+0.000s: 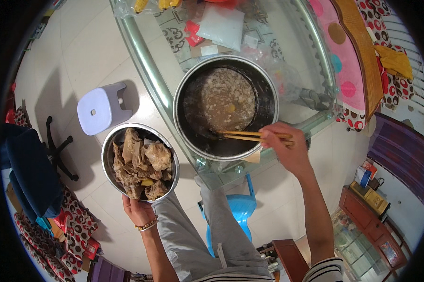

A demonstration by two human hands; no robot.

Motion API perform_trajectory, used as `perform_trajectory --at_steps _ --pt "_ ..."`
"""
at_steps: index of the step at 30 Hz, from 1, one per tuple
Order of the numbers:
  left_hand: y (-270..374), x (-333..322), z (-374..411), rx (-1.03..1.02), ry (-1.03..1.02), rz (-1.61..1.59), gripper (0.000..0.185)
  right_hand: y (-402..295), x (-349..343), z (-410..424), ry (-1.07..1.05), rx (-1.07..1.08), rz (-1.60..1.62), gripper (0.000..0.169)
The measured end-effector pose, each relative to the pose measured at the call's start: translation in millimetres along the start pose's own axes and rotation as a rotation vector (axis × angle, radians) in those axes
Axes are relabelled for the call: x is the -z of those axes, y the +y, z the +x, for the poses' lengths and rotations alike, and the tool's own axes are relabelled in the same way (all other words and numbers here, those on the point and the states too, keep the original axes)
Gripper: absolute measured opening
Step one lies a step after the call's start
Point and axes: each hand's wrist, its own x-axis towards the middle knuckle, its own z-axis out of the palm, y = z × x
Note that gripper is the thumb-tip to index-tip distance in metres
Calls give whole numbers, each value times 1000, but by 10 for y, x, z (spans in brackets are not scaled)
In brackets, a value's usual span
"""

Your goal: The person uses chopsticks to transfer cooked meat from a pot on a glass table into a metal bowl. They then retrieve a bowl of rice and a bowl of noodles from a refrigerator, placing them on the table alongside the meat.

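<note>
My left hand point(138, 210), with a beaded bracelet at its wrist, holds a steel bowl point(105, 172) by its near rim, off the table's left side. Cooked meat on bones point(136, 158) fills the bowl, with a yellow piece among it. My right hand point(285, 146) grips a pair of wooden chopsticks point(245, 135) above the near right rim of a large metal pot point(179, 121). The chopsticks' tips reach into the pot near the edge of a brown broth point(229, 98) with pale bits and a small yellow piece floating. Whether they touch anything there I cannot tell.
The pot stands on a glass table point(155, 75). Behind it lie a white packet point(223, 26), a red packet point(193, 33) and clear plastic bags; bananas point(165, 3) are at the far edge. A pale plastic stool point(95, 109) stands left, a blue plastic chair point(240, 206) below the near edge.
</note>
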Motion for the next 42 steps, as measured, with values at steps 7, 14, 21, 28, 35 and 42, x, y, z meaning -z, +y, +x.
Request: perform_trajectory --at_steps 7,14,21,28,35,42 --pt "39 -146 25 32 62 -79 32 44 125 249 147 206 -184 16" --pt "-34 10 88 -20 54 -15 31 101 -17 195 42 1 -33 24" --pt "-42 38 129 -2 39 4 31 238 -217 293 -17 -53 160 28" --pt "28 -82 132 29 76 -50 32 250 -299 368 -10 -98 266 29" --pt "-10 -65 142 21 65 -63 32 222 -339 347 27 -68 363 28" --pt "-24 -80 173 15 48 -57 30 214 -438 396 81 -35 442 26"
